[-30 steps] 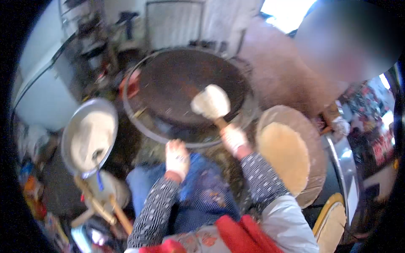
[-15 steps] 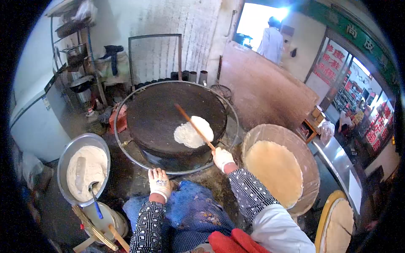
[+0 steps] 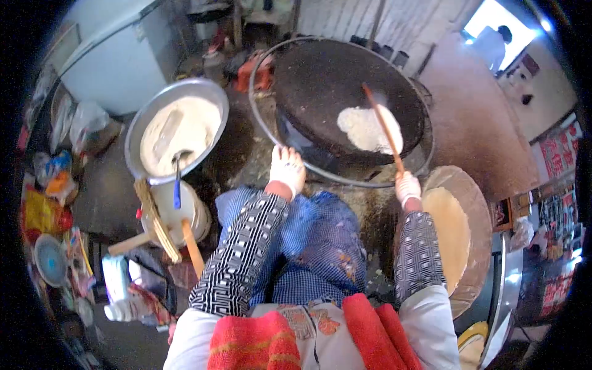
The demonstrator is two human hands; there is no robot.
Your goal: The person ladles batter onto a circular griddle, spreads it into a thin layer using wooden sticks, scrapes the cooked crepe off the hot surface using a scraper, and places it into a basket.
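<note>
My right hand [image 3: 407,187], in a pale glove, is wrapped round the lower end of a wooden stick [image 3: 383,126]. The stick's shaft crosses a patch of pale batter [image 3: 364,127] on the large round dark griddle [image 3: 320,80]. Level with the front of the griddle, my left hand [image 3: 288,169], also gloved with bare fingertips, has its fingers stretched out. It is at the metal ring [image 3: 262,123] around the griddle; whether it presses on the ring I cannot tell.
On the left are a metal basin [image 3: 216,92] of batter with a blue-handled ladle [image 3: 177,185], and a bucket [image 3: 197,213] holding a brush [image 3: 157,225] and wooden handles. A lined round tub [image 3: 478,216] with flat tan pancakes stands right. A person [image 3: 490,48] is at the back.
The view has swung left and down, so the griddle appears farther right and more of the left side shows. My right hand still grips the stick over the batter.
</note>
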